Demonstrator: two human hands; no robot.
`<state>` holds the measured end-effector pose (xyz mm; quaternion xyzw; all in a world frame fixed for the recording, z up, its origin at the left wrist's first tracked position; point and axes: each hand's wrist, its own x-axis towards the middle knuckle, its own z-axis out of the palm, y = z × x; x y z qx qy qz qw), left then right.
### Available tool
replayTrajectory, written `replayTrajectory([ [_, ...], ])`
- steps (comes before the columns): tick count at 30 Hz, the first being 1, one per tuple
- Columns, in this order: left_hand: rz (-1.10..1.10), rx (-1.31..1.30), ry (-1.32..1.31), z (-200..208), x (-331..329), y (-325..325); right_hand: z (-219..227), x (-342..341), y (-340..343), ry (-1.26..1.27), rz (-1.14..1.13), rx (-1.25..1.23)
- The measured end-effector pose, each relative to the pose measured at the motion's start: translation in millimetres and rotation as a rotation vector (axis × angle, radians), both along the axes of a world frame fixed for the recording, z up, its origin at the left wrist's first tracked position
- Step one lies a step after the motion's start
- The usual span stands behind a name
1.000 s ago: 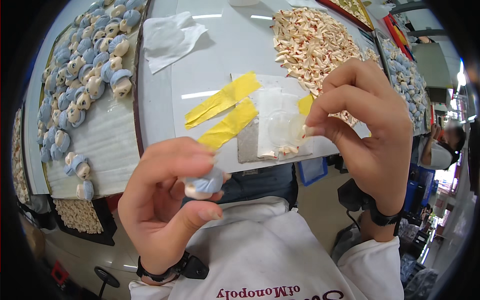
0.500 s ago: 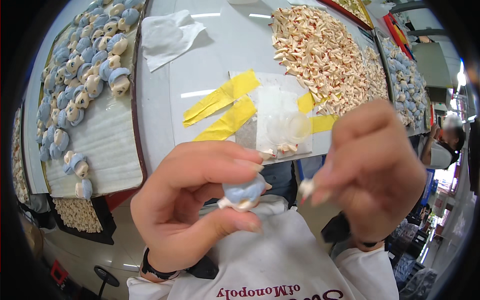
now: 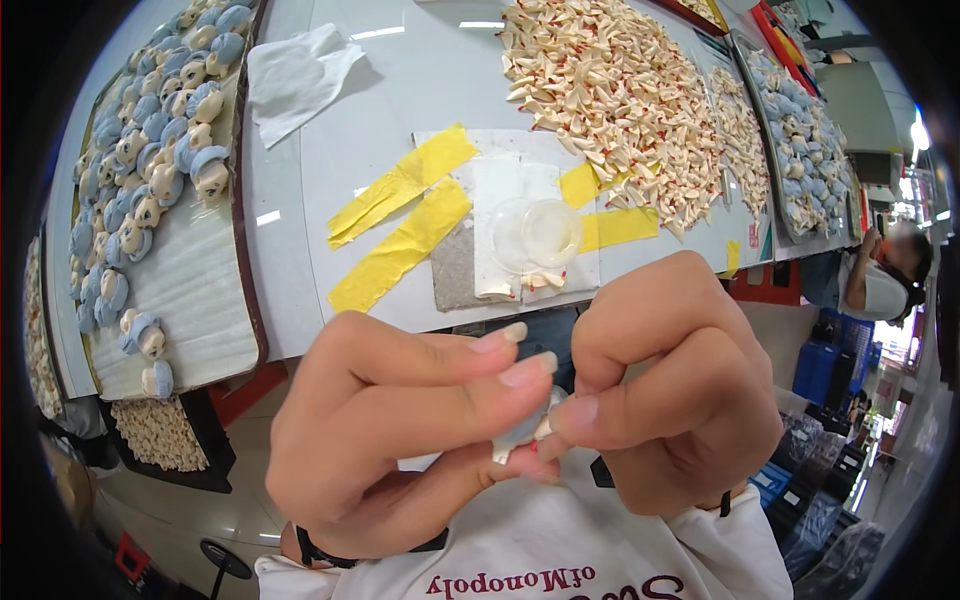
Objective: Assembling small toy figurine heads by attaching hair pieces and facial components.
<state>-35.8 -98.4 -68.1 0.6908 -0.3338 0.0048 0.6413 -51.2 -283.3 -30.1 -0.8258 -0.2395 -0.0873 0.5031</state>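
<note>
Between the thumb and fingers of my left hand (image 3: 390, 430) is a small doll head (image 3: 516, 434) with pale blue hair, mostly hidden behind the fingers. My right hand (image 3: 680, 385) pinches a tiny cream piece with a red tip (image 3: 543, 430) against the head; the fingertips of both hands almost meet. Beyond the hands, round clear plastic dishes (image 3: 552, 236) rest on a white pad, with a few cream pieces (image 3: 543, 281) at its near edge. A large pile of cream red-tipped pieces (image 3: 620, 115) spreads over the table at the far right.
To the left, a tray (image 3: 190, 335) carries many blue-haired doll heads (image 3: 145, 170). Another tray of heads (image 3: 800, 150) stands at right. Yellow tape strips (image 3: 405, 245) and a white cloth (image 3: 300, 80) lie on the table (image 3: 400, 100). A person (image 3: 885, 275) is at far right.
My right hand has moved left and brought its cream piece to the doll head. My left hand has turned, covering more of the head. The whole view has shifted slightly.
</note>
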Motion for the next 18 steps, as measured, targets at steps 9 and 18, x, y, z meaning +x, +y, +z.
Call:
replayTrajectory([
  [9,0.048,-0.037,0.052,0,-8,-3,0,5,-1,0.036,0.065,0.003],
  [18,-0.024,-0.529,0.536,-5,-2,-10,19,30,-55,0.005,-0.391,-0.232],
])
